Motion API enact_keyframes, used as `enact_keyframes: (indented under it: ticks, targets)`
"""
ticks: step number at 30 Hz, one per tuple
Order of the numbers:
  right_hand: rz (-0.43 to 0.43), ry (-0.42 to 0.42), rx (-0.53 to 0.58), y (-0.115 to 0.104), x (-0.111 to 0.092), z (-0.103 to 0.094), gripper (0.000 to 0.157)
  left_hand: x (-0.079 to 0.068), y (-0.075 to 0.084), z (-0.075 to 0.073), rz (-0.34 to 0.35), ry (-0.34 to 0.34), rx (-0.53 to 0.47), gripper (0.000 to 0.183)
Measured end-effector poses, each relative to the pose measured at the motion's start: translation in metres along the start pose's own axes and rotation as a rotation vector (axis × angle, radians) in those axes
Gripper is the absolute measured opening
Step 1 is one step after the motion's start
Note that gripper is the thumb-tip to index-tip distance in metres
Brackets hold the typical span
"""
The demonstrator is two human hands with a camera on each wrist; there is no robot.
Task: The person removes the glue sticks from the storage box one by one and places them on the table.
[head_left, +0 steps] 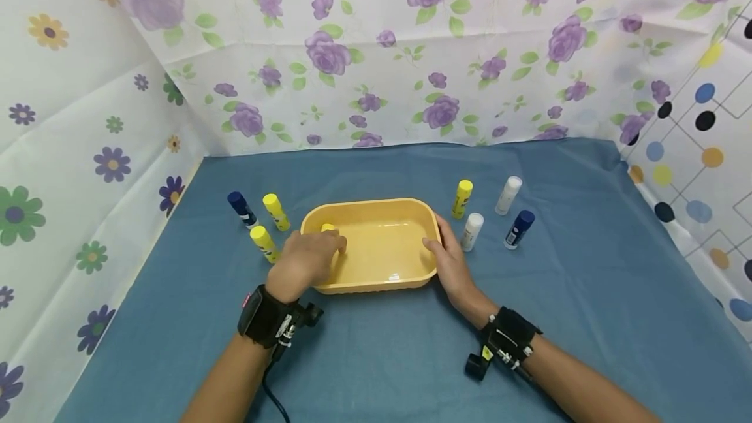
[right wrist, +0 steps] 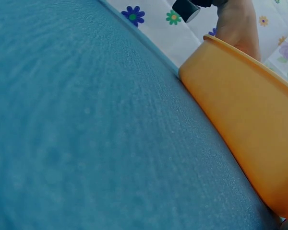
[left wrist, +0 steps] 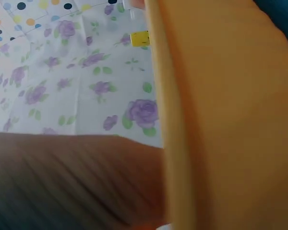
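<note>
A yellow plastic tray [head_left: 384, 240] lies on the cloth in the middle. My right hand [head_left: 449, 260] grips its right end, thumb over the rim and fingers round the outer wall. Over the left end reaches my left hand [head_left: 311, 254], its fingers curled down inside the tray around a yellow glue stick [head_left: 328, 228]. Only that stick's cap shows; the hand hides the rest. In the left wrist view, the hand [left wrist: 77, 177] is beside the tray's rim. The tray's outer wall [right wrist: 245, 115] fills the right side of the right wrist view.
Left of the tray stand two yellow glue sticks [head_left: 276, 212] and a dark blue one [head_left: 243, 209]. On the right are a yellow glue stick [head_left: 461, 200], two white ones [head_left: 508, 196] and a dark blue one [head_left: 519, 230]. Flowered sheets [head_left: 376, 83] rise behind the blue cloth [head_left: 376, 358].
</note>
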State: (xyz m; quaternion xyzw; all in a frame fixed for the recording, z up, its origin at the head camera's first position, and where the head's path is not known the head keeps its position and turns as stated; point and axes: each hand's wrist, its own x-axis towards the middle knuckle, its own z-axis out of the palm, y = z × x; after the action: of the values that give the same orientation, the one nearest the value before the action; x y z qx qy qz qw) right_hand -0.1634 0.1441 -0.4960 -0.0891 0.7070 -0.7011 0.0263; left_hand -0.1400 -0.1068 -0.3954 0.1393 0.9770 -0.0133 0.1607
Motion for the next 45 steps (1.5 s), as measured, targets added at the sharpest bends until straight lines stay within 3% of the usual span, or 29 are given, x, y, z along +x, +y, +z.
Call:
enact_keyframes:
  ticks: [5, 10, 14, 17, 21, 32, 38, 45]
  targets:
    - [0.005, -0.003, -0.006, 0.0, 0.002, 0.001, 0.055, 0.004, -0.003, 0.006, 0.008, 0.032, -0.018, 0.041]
    - [0.014, -0.009, -0.01, -0.001, 0.002, 0.002, 0.055, 0.005, -0.008, 0.007, 0.042, 0.059, -0.074, 0.021]
    - [0.015, -0.013, -0.009, -0.001, 0.002, 0.002, 0.055, 0.003, -0.016, 0.002, 0.066, 0.072, -0.195, 0.011]
    - [0.01, -0.017, -0.009, -0.002, 0.003, 0.003, 0.056, 0.001, -0.022, -0.001, 0.081, 0.06, -0.282, 0.015]
    - [-0.004, -0.015, -0.007, -0.004, 0.004, 0.004, 0.056, 0.0, -0.025, -0.003, 0.089, 0.045, -0.327, 0.021]
    - [-0.015, -0.021, 0.008, -0.002, 0.003, 0.004, 0.055, 0.006, -0.029, 0.006, 0.065, 0.118, -0.299, 0.02]
    - [-0.023, -0.011, 0.02, 0.002, 0.0, 0.002, 0.056, 0.013, -0.03, 0.015, 0.103, 0.158, -0.244, 0.02]
    - [-0.025, -0.011, 0.014, 0.002, -0.001, 0.002, 0.056, 0.017, -0.032, 0.013, 0.078, 0.094, -0.303, 0.022]
